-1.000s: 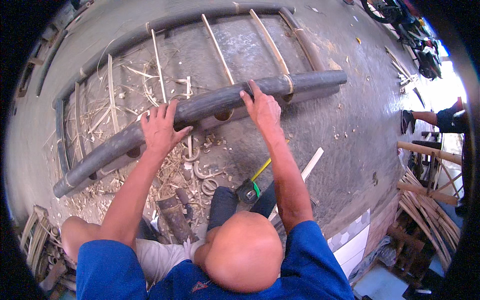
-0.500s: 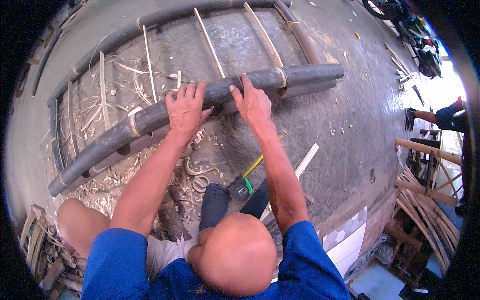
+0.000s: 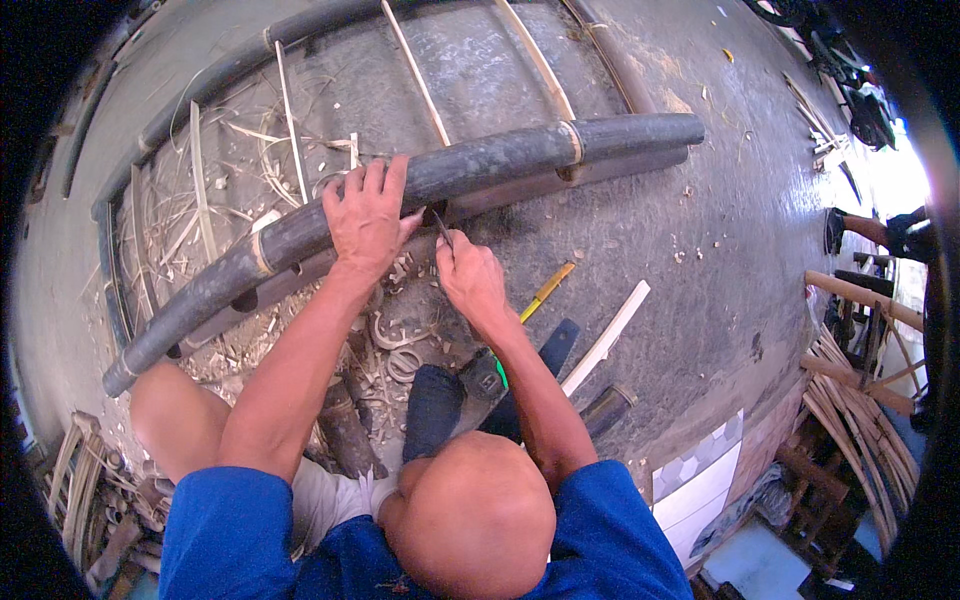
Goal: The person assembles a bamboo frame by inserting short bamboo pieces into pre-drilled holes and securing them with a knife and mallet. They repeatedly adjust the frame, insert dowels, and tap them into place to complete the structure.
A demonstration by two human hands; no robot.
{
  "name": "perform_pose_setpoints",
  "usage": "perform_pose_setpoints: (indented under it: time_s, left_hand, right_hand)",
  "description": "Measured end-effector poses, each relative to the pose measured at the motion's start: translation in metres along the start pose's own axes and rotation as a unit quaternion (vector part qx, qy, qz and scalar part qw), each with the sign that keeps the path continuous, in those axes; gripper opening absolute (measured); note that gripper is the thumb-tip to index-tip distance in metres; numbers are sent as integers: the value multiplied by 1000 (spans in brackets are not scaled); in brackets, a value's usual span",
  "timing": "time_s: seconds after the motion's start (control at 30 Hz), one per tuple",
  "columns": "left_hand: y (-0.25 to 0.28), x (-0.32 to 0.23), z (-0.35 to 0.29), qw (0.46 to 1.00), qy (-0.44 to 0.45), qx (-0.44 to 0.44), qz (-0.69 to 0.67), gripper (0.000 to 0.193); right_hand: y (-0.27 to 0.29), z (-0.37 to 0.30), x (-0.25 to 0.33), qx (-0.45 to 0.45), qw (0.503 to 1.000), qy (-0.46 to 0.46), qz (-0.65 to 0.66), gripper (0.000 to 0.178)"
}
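Observation:
A dark bamboo pole [image 3: 520, 152] runs across in front of me as the near side of a ladder-like bamboo frame. My left hand [image 3: 365, 222] grips it near its middle, fingers over the top and thumb on the near side. Just right of that hand, a dark notch shows in the pole's near side. My right hand [image 3: 470, 275] is closed around a small knife [image 3: 442, 226], whose dark narrow blade points at the notch. Whether the tip touches the bamboo I cannot tell. Pale bamboo slats [image 3: 415, 75] span from this pole to the far one.
Near my knees lie a tape measure [image 3: 484, 378], a dark flat blade [image 3: 558, 345], a pale bamboo strip [image 3: 608, 335] and a short bamboo piece [image 3: 607, 408]. Curled shavings [image 3: 402, 365] litter the floor. Bamboo strips [image 3: 850, 420] lean at the right; a person's leg [image 3: 868, 232] shows there.
My right hand has come off the top of the pole and moved down and left to the notch; the knife now shows plainly in it. My left hand stays on the pole.

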State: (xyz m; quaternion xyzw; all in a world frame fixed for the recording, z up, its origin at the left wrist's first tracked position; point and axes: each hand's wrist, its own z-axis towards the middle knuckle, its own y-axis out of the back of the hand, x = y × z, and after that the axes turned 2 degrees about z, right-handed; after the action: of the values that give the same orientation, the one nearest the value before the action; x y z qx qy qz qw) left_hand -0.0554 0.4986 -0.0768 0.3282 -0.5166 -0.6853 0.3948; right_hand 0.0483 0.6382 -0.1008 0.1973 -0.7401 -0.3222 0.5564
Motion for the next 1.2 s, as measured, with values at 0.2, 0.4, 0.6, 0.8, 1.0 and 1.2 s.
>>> perform_pose_setpoints:
  time_s: [0.2,0.4,0.6,0.8,1.0,1.2]
  left_hand:
    - [0,0,0,1000,3,3,-7,92]
    - [-2,1,0,1000,0,3,1,92]
    - [-1,1,0,1000,2,8,7,92]
    - [1,2,0,1000,-4,16,1,92]
    - [5,2,-3,1000,-10,28,-5,96]
    - [-1,5,-3,999,-12,36,-6,97]
  right_hand:
    - [-8,9,-3,-15,1000,22,-1,31]
    - [-14,12,-5,-19,999,24,10,30]
    - [-16,12,-6,-31,999,33,7,28]
    - [-16,12,-5,-37,999,35,-1,29]
    - [-14,11,-4,-14,1000,27,-2,31]
    - [2,5,15,3,1000,3,-16,32]
